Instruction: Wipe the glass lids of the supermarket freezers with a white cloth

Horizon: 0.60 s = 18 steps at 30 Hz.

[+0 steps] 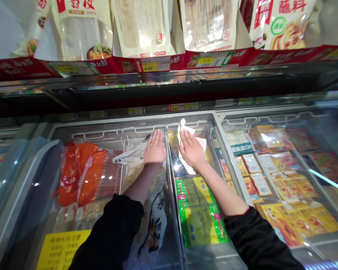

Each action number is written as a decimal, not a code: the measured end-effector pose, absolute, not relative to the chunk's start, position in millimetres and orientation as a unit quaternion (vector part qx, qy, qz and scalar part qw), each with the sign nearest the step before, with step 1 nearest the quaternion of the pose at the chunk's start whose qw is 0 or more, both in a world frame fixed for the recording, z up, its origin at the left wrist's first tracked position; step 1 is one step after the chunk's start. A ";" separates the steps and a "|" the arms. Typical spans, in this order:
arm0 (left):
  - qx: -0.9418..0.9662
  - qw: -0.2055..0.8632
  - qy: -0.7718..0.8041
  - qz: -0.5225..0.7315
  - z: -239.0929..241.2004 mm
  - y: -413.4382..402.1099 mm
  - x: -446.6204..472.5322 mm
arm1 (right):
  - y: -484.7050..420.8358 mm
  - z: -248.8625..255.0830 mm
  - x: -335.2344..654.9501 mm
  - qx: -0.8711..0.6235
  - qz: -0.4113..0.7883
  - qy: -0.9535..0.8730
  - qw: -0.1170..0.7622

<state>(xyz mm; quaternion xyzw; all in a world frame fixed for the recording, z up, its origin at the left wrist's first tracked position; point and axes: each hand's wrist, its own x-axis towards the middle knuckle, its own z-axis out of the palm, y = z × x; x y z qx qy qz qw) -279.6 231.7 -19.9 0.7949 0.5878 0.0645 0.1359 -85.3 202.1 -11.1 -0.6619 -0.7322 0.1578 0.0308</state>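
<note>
Both my arms, in black sleeves, reach over a chest freezer with a sliding glass lid (pixel 202 240). My left hand (pixel 155 148) lies flat on the glass, fingers stretched out and together, a ring on one finger. My right hand (pixel 190 148) also lies flat, pressing a crumpled white cloth (pixel 186 129) against the glass near the freezer's far edge. Under the glass below my hands are frozen food packs: green and yellow packets (pixel 198 210) and a white bag with black print (pixel 154 225).
Orange-red packs (pixel 79 172) lie in the left compartment, yellow boxed goods (pixel 293 187) under the right lid. A shelf above holds hanging food bags (pixel 142 26) with price tags (pixel 150 66). A yellow label (pixel 59 249) sticks to the glass at the front left.
</note>
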 end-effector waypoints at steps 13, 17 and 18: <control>0.782 0.155 0.596 0.093 -26.5 232.6 -280.8 | 272.7 -19.6 -105.6 -0.611 0.173 -0.771 0.044; 0.793 0.144 0.584 0.101 -32.4 231.9 -283.4 | 244.1 -17.3 -91.9 -0.581 0.175 -0.795 0.027; 0.794 0.143 0.582 0.105 -34.2 231.9 -283.8 | 240.8 -17.0 -89.9 -0.598 0.173 -0.782 0.025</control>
